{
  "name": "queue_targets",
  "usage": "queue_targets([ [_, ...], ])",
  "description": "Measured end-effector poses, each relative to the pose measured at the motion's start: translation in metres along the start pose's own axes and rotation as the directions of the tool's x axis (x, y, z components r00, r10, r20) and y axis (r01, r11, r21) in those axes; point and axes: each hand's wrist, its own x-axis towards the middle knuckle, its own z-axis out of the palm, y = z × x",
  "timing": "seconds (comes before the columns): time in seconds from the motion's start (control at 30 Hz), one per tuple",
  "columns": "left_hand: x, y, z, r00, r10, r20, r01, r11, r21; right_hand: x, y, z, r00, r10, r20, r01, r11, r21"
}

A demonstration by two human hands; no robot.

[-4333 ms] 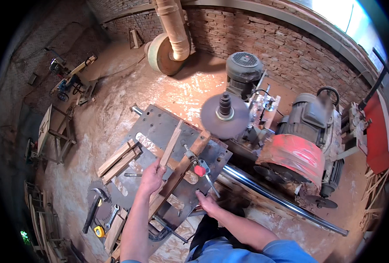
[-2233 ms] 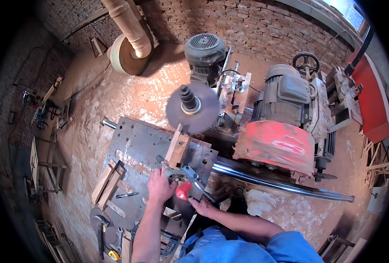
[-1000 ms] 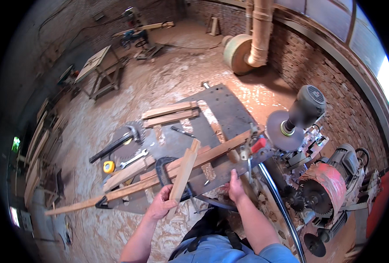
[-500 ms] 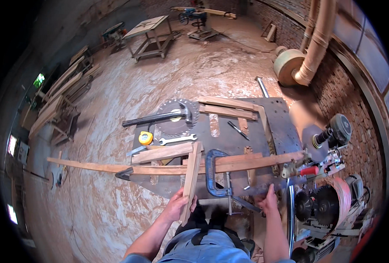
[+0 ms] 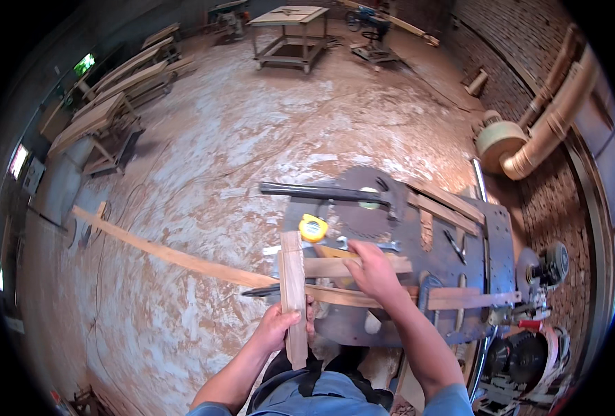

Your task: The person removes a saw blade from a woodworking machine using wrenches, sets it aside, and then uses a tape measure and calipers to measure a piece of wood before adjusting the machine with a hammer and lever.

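My left hand [image 5: 279,327] is closed around an upright wooden bar [image 5: 293,281], held at the near left of the metal table [image 5: 349,331]. Over the table, my right hand [image 5: 375,272] is stretched above a short wooden piece [image 5: 324,267]. Its thumb and forefinger are apart; the other fingers are mostly hidden. A yellow-bladed square [image 5: 331,254] shows just left of that hand, partly covered. Behind it lies a wrench [image 5: 389,245], also partly covered. A long wooden strip [image 5: 203,262] crosses the table's near part and juts far left. My right forearm hides much of the blue clamp [image 5: 426,288].
At the table's far side lie a hammer [image 5: 328,191], a round saw blade [image 5: 349,216], a yellow tape measure [image 5: 313,227], a pen [image 5: 454,247] and wooden strips [image 5: 446,211]. Machinery with dark saw blades [image 5: 525,357] stands at right. Wooden benches [image 5: 92,125] line the left.
My right hand has moved from the table's near right edge to over the short wooden piece. My left hand still grips the bar. The view has turned left, shifting the table rightward.
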Motion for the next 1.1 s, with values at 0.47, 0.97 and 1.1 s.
queue_targets([
  [0.47,-0.103,0.079,-0.102,0.944,0.191,-0.268,-0.170,0.981,0.097,0.119,-0.004,0.119,0.942,0.131,0.310,0.052,0.853,-0.519],
  [0.97,-0.080,0.053,-0.040,0.961,0.153,-0.229,-0.091,0.961,0.261,-0.025,-0.161,0.040,0.643,-0.037,0.765,-0.202,0.956,0.215],
  [1.1,-0.087,0.035,-0.037,0.949,0.204,-0.242,-0.103,0.921,0.375,-0.025,-0.173,0.040,0.526,-0.011,0.851,-0.196,0.971,0.134],
])
